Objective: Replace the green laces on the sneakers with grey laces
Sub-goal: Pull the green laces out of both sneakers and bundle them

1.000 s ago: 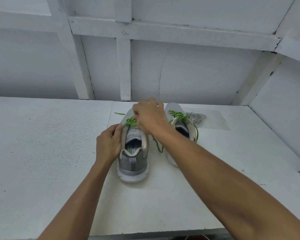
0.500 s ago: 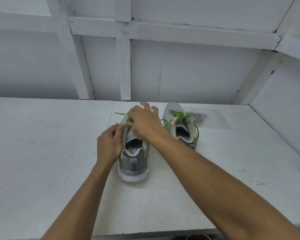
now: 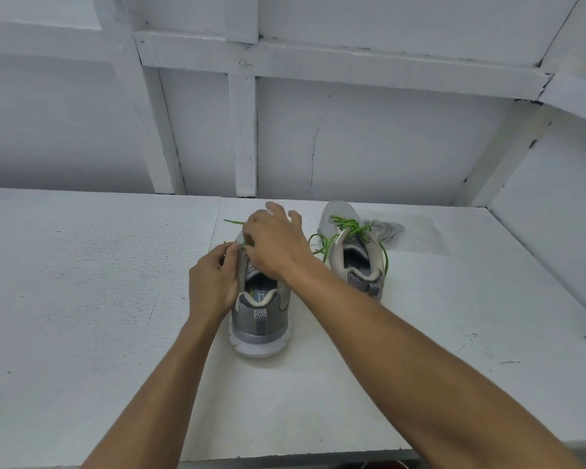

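Two grey sneakers stand heel-toward-me on the white table (image 3: 99,299). On the left sneaker (image 3: 261,319), my left hand (image 3: 214,282) grips the left side of the upper near the eyelets. My right hand (image 3: 274,245) reaches over the tongue and pinches the green lace (image 3: 234,222), whose free end trails out to the far left. The right sneaker (image 3: 356,265) still carries its green lace (image 3: 349,228), loose ends hanging down both sides. A bundle of grey laces (image 3: 384,228) lies just behind the right sneaker. The left sneaker's lacing is mostly hidden by my hands.
White wooden wall framing (image 3: 244,130) rises right behind the table's back edge. A slanted white panel (image 3: 555,214) closes in the right side. The table's front edge (image 3: 285,456) runs near the bottom of the view.
My right hand has slid leftward and forward across the left sneaker's tongue, working the green lace. My left hand stayed on the shoe's side. The right sneaker's laces show more fully now.
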`<state>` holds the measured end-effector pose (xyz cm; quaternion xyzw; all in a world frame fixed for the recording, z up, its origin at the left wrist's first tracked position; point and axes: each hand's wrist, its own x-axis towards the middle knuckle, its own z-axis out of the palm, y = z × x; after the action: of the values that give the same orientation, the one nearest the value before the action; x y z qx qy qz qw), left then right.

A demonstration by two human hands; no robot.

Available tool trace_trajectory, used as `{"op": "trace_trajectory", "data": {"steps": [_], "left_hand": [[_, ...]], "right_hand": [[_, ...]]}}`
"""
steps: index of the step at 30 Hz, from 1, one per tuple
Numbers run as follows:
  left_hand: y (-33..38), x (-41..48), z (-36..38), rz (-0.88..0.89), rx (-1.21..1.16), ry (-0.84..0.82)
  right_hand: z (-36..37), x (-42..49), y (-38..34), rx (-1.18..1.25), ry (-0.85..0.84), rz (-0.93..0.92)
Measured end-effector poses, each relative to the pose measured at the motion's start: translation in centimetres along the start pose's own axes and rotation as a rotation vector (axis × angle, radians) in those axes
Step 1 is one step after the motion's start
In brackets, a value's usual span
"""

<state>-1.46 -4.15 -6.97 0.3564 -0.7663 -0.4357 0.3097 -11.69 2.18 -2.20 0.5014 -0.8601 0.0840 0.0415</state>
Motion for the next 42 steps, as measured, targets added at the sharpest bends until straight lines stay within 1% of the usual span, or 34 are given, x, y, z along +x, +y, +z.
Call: {"op": "trace_trajectory", "data": {"steps": [3,7,8,10,13,16,21,26,30,34,37,42], "left_hand": [[0.0,0.0,0.0,-0.021,-0.011,0.005],[-0.4,0.1,0.1,-0.091,-0.067,0.031],[-0.3,0.1,0.1,-0.112,-0.071,0.032],[-0.3,0.1,0.2,-0.118,-0.062,0.028],[-0.2,0.2,0.2,-0.103,-0.048,0.03],[-0.2,0.1,0.2,-0.098,-0.037,0.028],[-0.3,0.1,0.2,-0.098,-0.046,0.03],[-0.5,0.1,0.2,-0.079,-0.051,0.025],[-0.6,0.3,0.2,-0.068,-0.027,0.021],[-0.6,0.3,0.2,-0.06,-0.007,0.022],[-0.6,0.3,0.2,-0.053,-0.011,0.023],[-0.6,0.3,0.1,-0.055,-0.016,0.023]], "right_hand": [[-0.3,0.2,0.3,-0.045,0.015,0.002],[-2.4,0.6,2.7,-0.091,0.17,0.119],[-2.7,0.7,3.3,-0.1,0.188,0.148],[-2.9,0.7,3.7,-0.073,0.144,0.159],[-2.0,0.4,2.5,0.078,0.004,0.098],[-0.6,0.1,0.8,0.042,-0.066,0.017],[0.0,0.3,0.5,0.001,-0.014,-0.002],[-1.2,0.7,2.2,-0.022,0.092,0.0],[-1.7,0.7,2.9,0.033,0.091,-0.005],[-1.9,0.6,3.3,0.167,0.075,0.036],[-2.1,0.4,3.7,0.181,0.084,0.061],[-3.5,0.0,5.1,0.192,0.146,0.151]]}}
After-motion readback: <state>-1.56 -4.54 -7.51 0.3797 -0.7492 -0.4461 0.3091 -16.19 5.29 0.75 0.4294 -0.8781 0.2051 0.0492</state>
